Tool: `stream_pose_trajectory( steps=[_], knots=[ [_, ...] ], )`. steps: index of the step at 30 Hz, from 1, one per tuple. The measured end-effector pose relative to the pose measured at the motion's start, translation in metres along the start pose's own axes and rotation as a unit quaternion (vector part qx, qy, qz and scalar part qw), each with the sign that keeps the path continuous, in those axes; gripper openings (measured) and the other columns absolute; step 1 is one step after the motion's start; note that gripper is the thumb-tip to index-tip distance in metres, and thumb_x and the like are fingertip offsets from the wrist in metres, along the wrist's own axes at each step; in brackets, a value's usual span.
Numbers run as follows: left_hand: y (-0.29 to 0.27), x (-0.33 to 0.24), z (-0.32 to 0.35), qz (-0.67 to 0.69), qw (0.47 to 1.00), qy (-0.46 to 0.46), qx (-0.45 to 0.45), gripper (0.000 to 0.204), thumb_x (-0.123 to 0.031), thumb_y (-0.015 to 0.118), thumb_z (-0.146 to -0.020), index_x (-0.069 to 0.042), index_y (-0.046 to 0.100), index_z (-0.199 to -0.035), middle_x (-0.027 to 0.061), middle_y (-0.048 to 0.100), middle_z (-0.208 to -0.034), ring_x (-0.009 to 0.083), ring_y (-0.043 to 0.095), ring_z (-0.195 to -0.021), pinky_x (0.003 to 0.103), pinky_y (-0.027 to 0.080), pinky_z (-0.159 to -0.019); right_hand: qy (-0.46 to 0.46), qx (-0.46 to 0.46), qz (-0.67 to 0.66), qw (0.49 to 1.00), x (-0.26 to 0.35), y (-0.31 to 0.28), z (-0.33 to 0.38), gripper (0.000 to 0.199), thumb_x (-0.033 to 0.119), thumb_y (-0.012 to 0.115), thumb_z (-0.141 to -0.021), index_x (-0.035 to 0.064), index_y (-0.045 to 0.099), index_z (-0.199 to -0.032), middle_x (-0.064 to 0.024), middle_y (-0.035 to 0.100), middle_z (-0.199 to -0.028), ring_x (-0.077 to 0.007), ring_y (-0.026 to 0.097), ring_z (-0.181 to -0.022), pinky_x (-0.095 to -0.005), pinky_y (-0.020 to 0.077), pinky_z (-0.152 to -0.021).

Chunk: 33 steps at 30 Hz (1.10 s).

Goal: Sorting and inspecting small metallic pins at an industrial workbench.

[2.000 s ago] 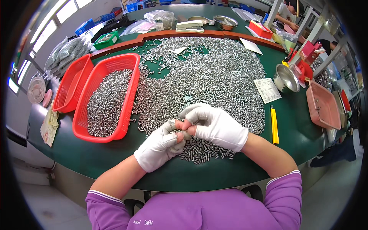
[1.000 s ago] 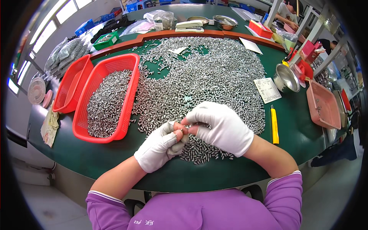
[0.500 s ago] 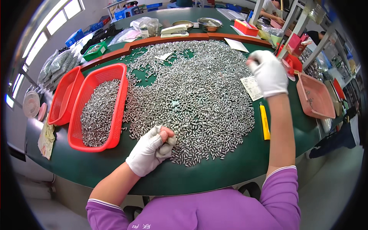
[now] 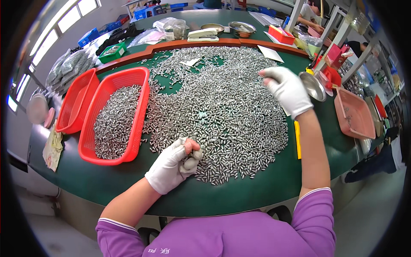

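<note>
A wide pile of small silver metal pieces (image 4: 222,115), rounded and bullet-like, covers the middle of the green table. My left hand (image 4: 173,166), in a white glove with bare fingertips, is closed at the pile's near left edge. Its thumb and forefinger press together; whatever lies inside the curled fingers is hidden. My right hand (image 4: 290,91), gloved the same way, hovers over the pile's right side. Its forefinger and thumb reach left, slightly apart, and I see nothing between them. A red plastic basket (image 4: 144,100) left of the pile holds more of these metal pieces.
Another red basket (image 4: 69,123) stands farther left. A yellow-handled tool (image 4: 298,141) lies by my right forearm. Beyond it are a steel bowl (image 4: 314,87) and a pink basket (image 4: 354,113). A brown wooden rail (image 4: 171,44) borders the far side. Another person (image 4: 309,19) sits at the far right.
My right hand has moved left and slightly down, over the pile; the steel bowl now shows behind it and the printed slip is mostly covered. My left hand stays closed by the pile.
</note>
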<state>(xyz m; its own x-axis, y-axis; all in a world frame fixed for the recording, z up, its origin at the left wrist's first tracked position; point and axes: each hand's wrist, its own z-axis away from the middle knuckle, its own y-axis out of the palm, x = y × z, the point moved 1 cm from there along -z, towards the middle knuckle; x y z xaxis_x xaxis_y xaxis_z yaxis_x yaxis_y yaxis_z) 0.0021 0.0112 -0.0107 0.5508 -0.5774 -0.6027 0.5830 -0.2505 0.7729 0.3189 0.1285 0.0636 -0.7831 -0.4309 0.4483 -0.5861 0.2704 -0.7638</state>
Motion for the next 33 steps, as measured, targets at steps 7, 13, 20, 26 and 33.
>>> stream_pose_trajectory(
  steps=[7, 13, 20, 26, 33],
  knots=[
    [0.004, -0.002, -0.001, -0.005, 1.0, -0.008, 0.001, 0.02, -0.028, 0.06, -0.097, -0.009, 0.056, -0.104, 0.0022, 0.058, -0.089, 0.0073, 0.039, -0.061, 0.02, 0.032, -0.055, -0.045, 0.204, 0.115, 0.971, 0.06, 0.105, -0.027, 0.045, 0.026, 0.057, -0.088, 0.0087, 0.056, -0.129, -0.014, 0.058, -0.128, -0.0321, 0.056, -0.117, -0.0398, 0.0442, -0.101],
    [0.005, -0.002, -0.003, -0.01, 1.0, -0.013, -0.014, 0.02, -0.027, 0.06, -0.096, -0.009, 0.056, -0.104, 0.0022, 0.056, -0.089, 0.0075, 0.042, -0.063, 0.02, 0.034, -0.055, -0.096, 0.22, 0.128, 0.962, 0.067, 0.151, -0.059, 0.035, 0.017, 0.055, -0.084, 0.0199, 0.066, -0.117, -0.0099, 0.064, -0.118, -0.0301, 0.061, -0.107, -0.0401, 0.0495, -0.093],
    [0.001, -0.003, -0.001, 0.004, 1.0, -0.01, -0.01, 0.02, -0.026, 0.06, -0.096, -0.009, 0.056, -0.105, 0.0022, 0.056, -0.091, 0.0075, 0.043, -0.064, 0.019, 0.035, -0.056, -0.203, 0.234, 0.018, 0.951, 0.088, 0.123, -0.002, 0.015, 0.018, 0.064, -0.082, 0.0163, 0.07, -0.095, -0.0074, 0.067, -0.09, -0.0295, 0.065, -0.089, -0.0408, 0.0521, -0.078],
    [0.002, -0.004, -0.001, 0.005, 1.0, -0.011, -0.017, 0.022, -0.026, 0.062, -0.095, -0.008, 0.057, -0.107, 0.0021, 0.058, -0.089, 0.0075, 0.043, -0.063, 0.019, 0.034, -0.055, -0.215, 0.187, -0.051, 0.957, 0.094, 0.085, 0.04, 0.011, 0.016, 0.07, -0.077, 0.0129, 0.071, -0.087, -0.008, 0.067, -0.101, -0.0302, 0.064, -0.09, -0.0399, 0.0524, -0.079],
    [0.003, -0.003, -0.002, 0.009, 1.0, -0.016, -0.018, 0.016, -0.017, 0.062, -0.095, -0.007, 0.054, -0.105, 0.0027, 0.057, -0.088, 0.0065, 0.04, -0.062, 0.019, 0.033, -0.055, -0.175, 0.131, -0.145, 0.965, 0.087, 0.085, 0.053, 0.012, 0.015, 0.071, -0.076, 0.0107, 0.073, -0.087, -0.0106, 0.066, -0.108, -0.0297, 0.064, -0.095, -0.0387, 0.0525, -0.083]
  ],
)
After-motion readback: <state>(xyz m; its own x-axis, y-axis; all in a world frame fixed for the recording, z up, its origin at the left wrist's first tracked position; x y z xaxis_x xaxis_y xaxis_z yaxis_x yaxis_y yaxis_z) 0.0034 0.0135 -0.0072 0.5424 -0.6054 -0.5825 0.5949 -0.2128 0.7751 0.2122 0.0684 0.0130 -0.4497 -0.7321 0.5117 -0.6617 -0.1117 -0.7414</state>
